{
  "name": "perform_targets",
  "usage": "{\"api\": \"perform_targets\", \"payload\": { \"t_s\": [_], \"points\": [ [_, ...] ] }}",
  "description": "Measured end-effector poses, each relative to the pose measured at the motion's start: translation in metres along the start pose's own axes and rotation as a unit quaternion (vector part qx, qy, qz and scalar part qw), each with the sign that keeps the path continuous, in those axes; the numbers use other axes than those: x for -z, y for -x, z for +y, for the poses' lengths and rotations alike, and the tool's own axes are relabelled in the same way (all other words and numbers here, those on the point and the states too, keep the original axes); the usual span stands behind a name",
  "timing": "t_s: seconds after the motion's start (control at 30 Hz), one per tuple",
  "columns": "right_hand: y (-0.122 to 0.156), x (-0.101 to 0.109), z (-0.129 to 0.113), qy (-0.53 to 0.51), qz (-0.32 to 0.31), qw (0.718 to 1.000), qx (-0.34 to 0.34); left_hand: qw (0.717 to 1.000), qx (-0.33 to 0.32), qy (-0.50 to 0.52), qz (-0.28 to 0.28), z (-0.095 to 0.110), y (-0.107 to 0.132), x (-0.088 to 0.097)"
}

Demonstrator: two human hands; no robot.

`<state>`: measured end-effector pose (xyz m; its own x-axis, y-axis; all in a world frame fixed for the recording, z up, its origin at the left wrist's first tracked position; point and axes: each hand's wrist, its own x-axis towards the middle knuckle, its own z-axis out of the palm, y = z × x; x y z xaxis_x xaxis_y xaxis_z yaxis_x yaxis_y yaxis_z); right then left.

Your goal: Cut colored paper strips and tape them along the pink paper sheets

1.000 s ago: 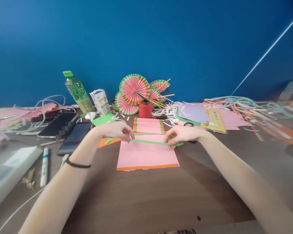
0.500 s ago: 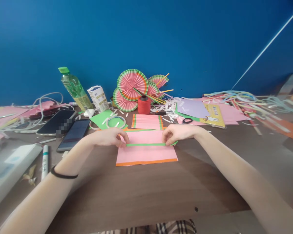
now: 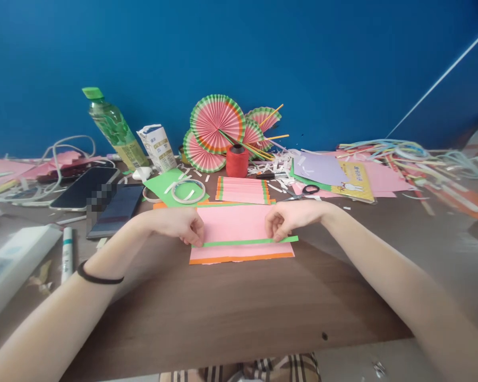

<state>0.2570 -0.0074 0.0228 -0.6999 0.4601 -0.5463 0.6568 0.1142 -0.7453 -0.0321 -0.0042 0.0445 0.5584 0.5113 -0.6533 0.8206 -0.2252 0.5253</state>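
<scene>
A pink paper sheet point(image 3: 239, 225) with an orange strip along its near edge lies flat on the brown table point(image 3: 231, 302). Across it, just above the orange edge, runs a thin green paper strip point(image 3: 245, 242). My left hand point(image 3: 181, 224) pinches the strip's left end. My right hand point(image 3: 289, 218) pinches it near the right end. Both hands rest low on the pink sheet, fingers curled.
Behind lie a folded pink sheet with green and orange edges point(image 3: 242, 190), a red thread spool point(image 3: 237, 161), paper fans point(image 3: 217, 124), a tape ring point(image 3: 188, 191), scissors point(image 3: 308, 190). Two phones point(image 3: 99, 199), a marker point(image 3: 67, 253), a bottle point(image 3: 111, 127) and a carton point(image 3: 157, 147) are at left.
Both hands have carried the green strip toward me, from the far part of the pink sheet down to just above its orange near edge. The camera view tilted a little downward.
</scene>
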Motion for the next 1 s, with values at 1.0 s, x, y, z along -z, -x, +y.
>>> {"api": "perform_targets", "payload": {
  "t_s": [1.0],
  "points": [
    [0.002,-0.023,-0.025,0.144,-0.002,0.988,-0.063,0.997,-0.002,-0.081,0.003,0.002,-0.001,-0.016]
  ]
}}
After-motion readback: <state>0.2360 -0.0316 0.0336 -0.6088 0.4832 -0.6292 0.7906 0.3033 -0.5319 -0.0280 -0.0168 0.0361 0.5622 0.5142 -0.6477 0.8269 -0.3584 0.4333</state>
